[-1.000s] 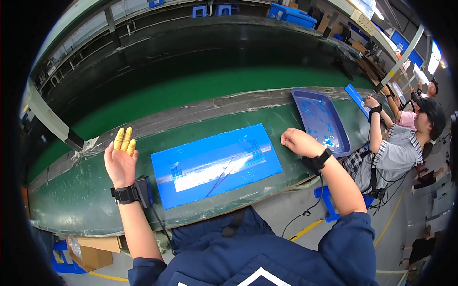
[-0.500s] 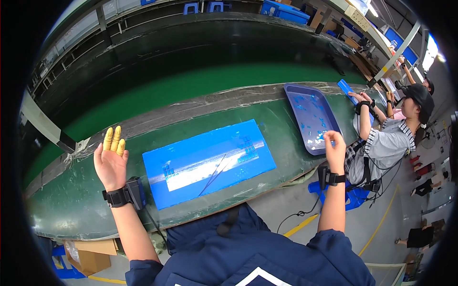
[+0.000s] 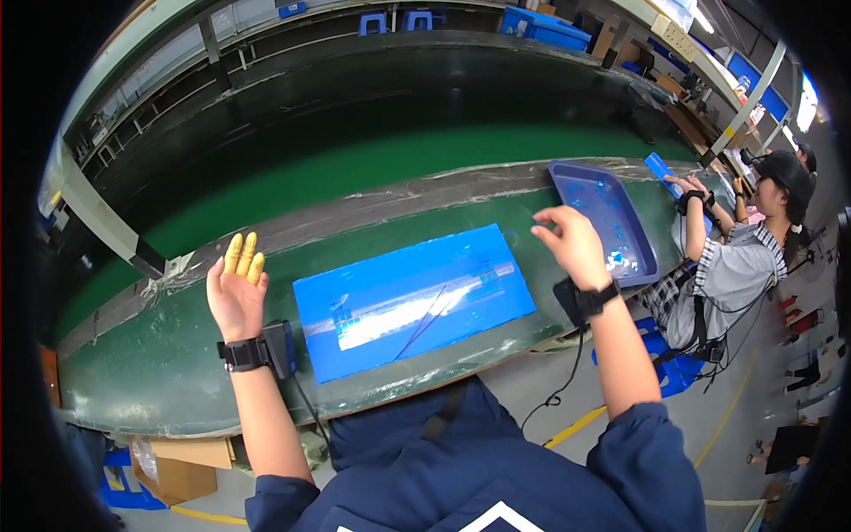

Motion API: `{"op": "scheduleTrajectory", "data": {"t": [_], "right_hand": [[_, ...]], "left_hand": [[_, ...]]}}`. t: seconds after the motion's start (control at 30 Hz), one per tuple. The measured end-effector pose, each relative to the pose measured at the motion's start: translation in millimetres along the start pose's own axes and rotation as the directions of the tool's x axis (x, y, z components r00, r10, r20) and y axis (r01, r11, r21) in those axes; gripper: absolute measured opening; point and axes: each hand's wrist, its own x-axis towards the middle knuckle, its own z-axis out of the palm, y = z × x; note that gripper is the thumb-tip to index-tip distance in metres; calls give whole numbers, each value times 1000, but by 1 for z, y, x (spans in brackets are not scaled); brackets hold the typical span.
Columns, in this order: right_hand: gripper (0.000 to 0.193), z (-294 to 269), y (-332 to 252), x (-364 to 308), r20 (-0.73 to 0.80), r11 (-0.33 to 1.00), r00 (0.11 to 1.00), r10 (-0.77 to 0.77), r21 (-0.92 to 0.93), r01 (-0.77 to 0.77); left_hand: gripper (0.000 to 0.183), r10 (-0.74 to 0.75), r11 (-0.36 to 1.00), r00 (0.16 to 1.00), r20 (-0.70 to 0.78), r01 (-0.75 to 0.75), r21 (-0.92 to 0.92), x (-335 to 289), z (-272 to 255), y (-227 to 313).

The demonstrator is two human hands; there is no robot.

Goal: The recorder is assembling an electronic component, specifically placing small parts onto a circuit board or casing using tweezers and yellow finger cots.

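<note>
My left hand (image 3: 238,300) is held palm up over the left part of the bench, its fingers stretched out and yellow finger cots on several of them. Right of it lies a flat blue board (image 3: 390,275) with small blue square pieces in groups near both ends and two thin dark lines crossing its middle. My right hand (image 3: 574,246) hovers between the board's right end and a dark blue tray (image 3: 644,232). Its thumb and forefinger are bent toward each other in a pinch; anything between them is too small to make out. Small blue and pale pieces lie in the tray.
The green bench (image 3: 177,381) has a dark raised edge (image 3: 425,195) along its far side. A metal post (image 3: 106,213) stands at the far left. To the right a co-worker (image 3: 740,257) sits on a blue stool, handling a blue strip. Cables hang from both wrist devices.
My right hand has moved left from above the tray toward the board's right end. The left hand stays palm up. The whole view has shifted slightly.
</note>
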Motion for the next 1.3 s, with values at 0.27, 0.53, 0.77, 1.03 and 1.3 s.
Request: {"op": "scheduleTrajectory", "data": {"t": [0.27,0.53,0.77,1.03,1.3], "right_hand": [[16,50,12,28,198,987,974,107,-138,-80],[11,60,10,31,173,992,984,49,-122,-28],[8,57,21,38,241,986,970,-18,-157,57],[10,41,6,32,304,971,947,-105,-176,164],[11,-49,74,21,-136,979,970,200,-7,-203]], "left_hand": [[44,29,1000,998,-49,-29,-9,-2,10,2],[45,69,998,995,-66,-68,10,-6,11,6],[45,76,995,990,-118,-68,71,-5,20,1],[43,49,997,994,-99,-43,65,-4,22,-5],[43,10,997,996,-89,-3,75,2,8,-6]]}}
